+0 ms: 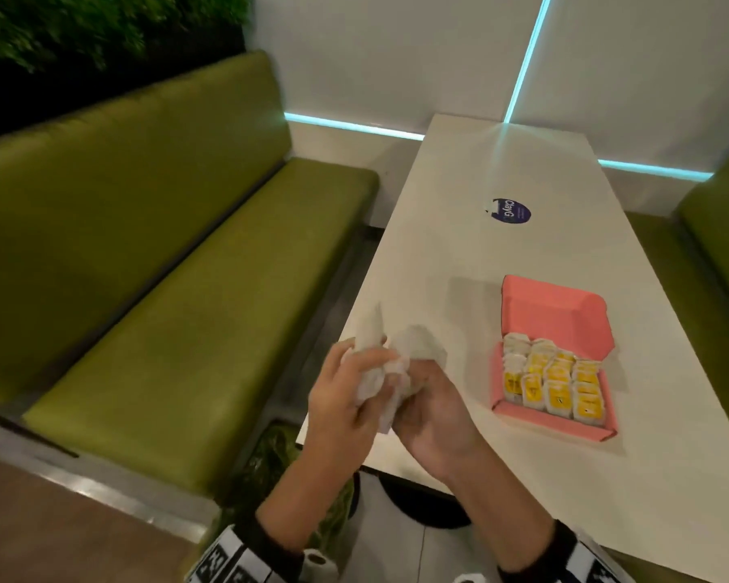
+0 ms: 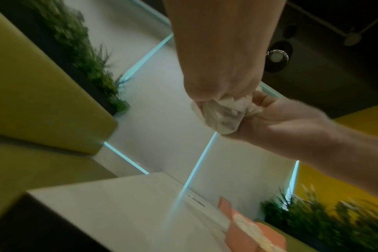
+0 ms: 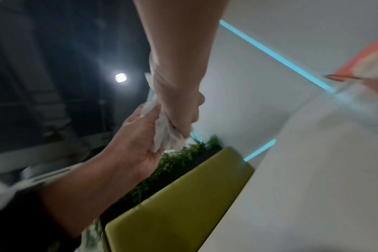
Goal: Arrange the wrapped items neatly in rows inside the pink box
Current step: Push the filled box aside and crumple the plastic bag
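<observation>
Right now both hands, left (image 1: 341,397) and right (image 1: 434,410), are clutching a crumpled white paper (image 1: 381,372) in curled fingers over the tabletop's (image 1: 459,254) near-left edge, while the pink box (image 1: 565,307) is sitting open to their right, packets (image 1: 554,382) lying in rows inside.

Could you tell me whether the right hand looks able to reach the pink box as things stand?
Probably yes: bare table lies between the right hand and the pink box, but it grips crumpled paper.
</observation>
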The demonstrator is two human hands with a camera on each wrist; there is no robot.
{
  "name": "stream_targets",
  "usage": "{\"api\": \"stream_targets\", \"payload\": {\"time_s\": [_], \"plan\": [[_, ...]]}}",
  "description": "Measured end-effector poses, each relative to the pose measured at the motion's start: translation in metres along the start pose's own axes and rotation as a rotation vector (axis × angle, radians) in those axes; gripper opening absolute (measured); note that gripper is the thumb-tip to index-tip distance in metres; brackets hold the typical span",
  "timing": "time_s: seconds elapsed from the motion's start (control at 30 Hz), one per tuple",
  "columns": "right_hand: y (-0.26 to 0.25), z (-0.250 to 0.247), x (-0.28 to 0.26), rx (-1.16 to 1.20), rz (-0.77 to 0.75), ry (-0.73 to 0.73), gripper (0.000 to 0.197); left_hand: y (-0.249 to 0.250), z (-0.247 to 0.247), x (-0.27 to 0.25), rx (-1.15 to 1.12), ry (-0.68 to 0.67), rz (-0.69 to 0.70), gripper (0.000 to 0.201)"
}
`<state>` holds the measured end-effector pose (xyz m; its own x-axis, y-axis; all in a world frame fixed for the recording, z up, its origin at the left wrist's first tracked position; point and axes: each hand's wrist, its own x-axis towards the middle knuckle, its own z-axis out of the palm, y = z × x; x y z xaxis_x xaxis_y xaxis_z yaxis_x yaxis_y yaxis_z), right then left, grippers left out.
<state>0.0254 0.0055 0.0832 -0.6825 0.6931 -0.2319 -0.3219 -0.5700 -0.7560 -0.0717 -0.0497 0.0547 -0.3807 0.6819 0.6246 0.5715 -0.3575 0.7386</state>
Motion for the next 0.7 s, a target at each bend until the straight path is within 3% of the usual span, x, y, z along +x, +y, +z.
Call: {"api": "stream_targets", "payload": {"time_s": [0.1,0.13,0.2,0.33,0.4,0.47,0.6,0.63,0.7], "plan": [[0.031,0.003,0.004,-0.800,-0.304,-0.022,0.048,-0.018,-0.022,-0.008,0.142,0.142,0.038,0.015],[0.041,0.003,0.006,-0.929,-0.434,-0.039,0.056,-0.023,-0.028,-0.014,0.145,0.151,0.015,0.015],[0.060,-0.002,0.011,-0.977,-0.621,-0.204,0.066,-0.030,-0.037,-0.027,-0.028,0.168,-0.139,0.017],[0.108,-0.014,0.032,-1.149,-0.744,-0.536,0.048,-0.062,-0.054,-0.072,-0.370,0.300,-0.447,0.026],[0.143,-0.025,0.046,-1.199,-0.846,-0.639,0.051,-0.079,-0.062,-0.097,-0.463,0.320,-0.627,0.036],[0.178,-0.035,0.059,-1.228,-0.925,-0.656,0.049,-0.098,-0.066,-0.123,-0.548,0.393,-0.749,0.049],[0.249,-0.059,0.086,-1.335,-1.006,-0.607,0.019,-0.148,-0.064,-0.170,-0.891,0.498,-0.811,0.060],[0.267,-0.068,0.096,-1.357,-0.988,-0.611,0.019,-0.168,-0.063,-0.183,-0.879,0.512,-0.878,0.062],[0.300,-0.092,0.119,-1.435,-0.813,-0.663,0.016,-0.206,-0.059,-0.206,-0.757,0.493,-1.062,0.066]]}}
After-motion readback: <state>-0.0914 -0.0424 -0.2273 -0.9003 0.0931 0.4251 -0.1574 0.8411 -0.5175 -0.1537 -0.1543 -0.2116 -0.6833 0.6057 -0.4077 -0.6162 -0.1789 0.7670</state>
